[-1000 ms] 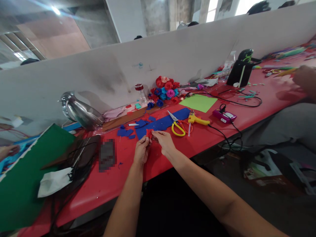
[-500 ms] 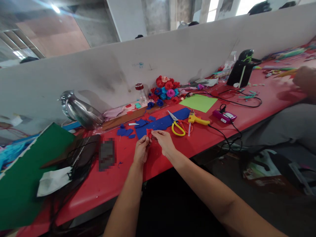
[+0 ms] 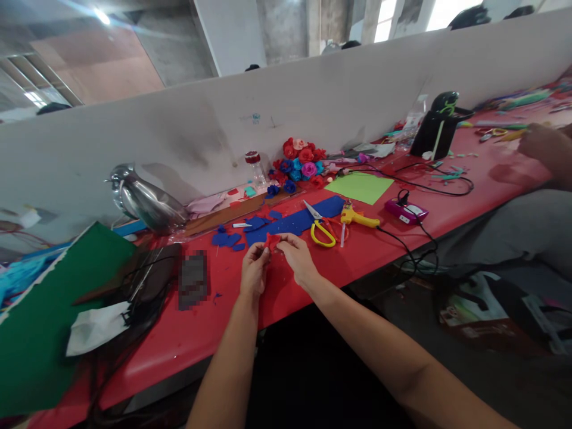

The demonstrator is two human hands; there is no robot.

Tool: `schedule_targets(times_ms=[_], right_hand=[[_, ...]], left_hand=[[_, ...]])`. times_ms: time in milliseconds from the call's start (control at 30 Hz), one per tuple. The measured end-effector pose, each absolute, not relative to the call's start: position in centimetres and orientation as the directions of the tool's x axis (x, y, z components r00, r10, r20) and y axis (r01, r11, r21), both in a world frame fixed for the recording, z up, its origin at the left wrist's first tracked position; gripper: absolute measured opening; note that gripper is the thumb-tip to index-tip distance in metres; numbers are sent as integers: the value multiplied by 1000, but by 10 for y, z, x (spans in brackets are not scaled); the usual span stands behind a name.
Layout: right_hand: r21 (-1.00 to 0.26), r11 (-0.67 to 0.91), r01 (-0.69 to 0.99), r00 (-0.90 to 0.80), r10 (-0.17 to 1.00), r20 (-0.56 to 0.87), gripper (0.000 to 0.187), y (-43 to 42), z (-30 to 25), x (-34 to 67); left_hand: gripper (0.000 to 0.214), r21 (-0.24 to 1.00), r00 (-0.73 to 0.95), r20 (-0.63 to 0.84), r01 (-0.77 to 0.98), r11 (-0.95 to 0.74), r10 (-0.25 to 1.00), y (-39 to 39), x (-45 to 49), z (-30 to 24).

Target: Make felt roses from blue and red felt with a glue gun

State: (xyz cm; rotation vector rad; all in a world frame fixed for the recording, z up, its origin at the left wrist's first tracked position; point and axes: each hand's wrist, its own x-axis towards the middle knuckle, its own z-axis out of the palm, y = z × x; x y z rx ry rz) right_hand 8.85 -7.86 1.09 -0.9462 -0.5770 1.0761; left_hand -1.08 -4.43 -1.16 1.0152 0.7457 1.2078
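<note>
Between my two hands is a small red paper flower (image 3: 271,241), partly covered by my fingers. My left hand (image 3: 254,268) pinches it from the left and below. The fingers of my right hand (image 3: 295,253) close on its right edge. Just beyond lies a blue paper strip (image 3: 290,225), with cut blue pieces (image 3: 227,238) to its left. Yellow-handled scissors (image 3: 322,229) rest partly on the strip, and a yellow glue gun (image 3: 360,218) lies to their right.
A bunch of paper flowers (image 3: 304,158) and a red-lidded glass jar (image 3: 255,167) stand by the wall. At left are a steel jug (image 3: 143,199) and a green board (image 3: 49,333). Cords run from a purple power socket (image 3: 406,211). Another person's hand (image 3: 545,149) is at far right.
My fingers have shifted slightly on the red paper flower, and more of its top edge is spread out. The other person's hand at far right has moved a little left.
</note>
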Motion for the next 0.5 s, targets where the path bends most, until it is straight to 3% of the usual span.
schedule_targets(times_ms=[167,333,500], right_hand=[[-871,166,-462,407,912,-42,20,-81,14,91],[-814,150,-561,427,895,-129,25,-80,10,96],[-861,73,-503,297,950,-93,16,-79,3,98]], left_hand=[[23,912,218,69,-408,27,974,-45,-12,-11],[24,901,227,71,-433,36,971,-44,-12,-11],[24,893,247,59,-445,60,967,-43,-12,-11]])
